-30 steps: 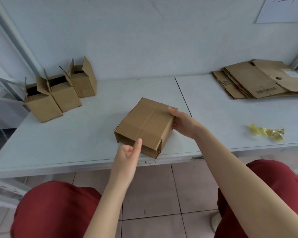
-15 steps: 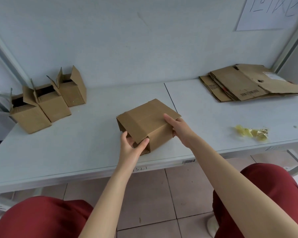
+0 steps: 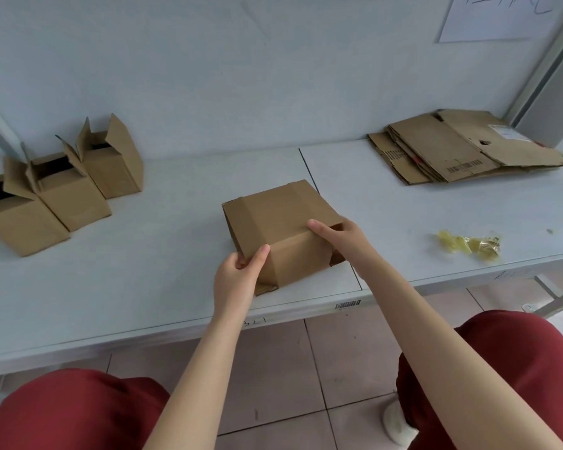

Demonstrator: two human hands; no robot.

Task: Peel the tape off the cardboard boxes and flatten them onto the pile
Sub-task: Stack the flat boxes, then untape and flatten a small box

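Note:
A small brown cardboard box sits near the front edge of the white table, with clear tape running over its top and down its near face. My left hand grips the box's near left corner, thumb on top. My right hand holds its right side, the fingers curled over the top edge. A pile of flattened cardboard lies at the back right of the table. A crumpled wad of yellowish tape lies on the table right of my hands.
Three upright boxes with open top flaps stand in a row at the back left. A wall runs close behind the table. A metal post rises at the right. My knees in red trousers show below the table edge.
The box has been turned and set upright from lying tilted on its side. My left hand came up from below its open end to grip the near corner; my right hand stayed on the right side.

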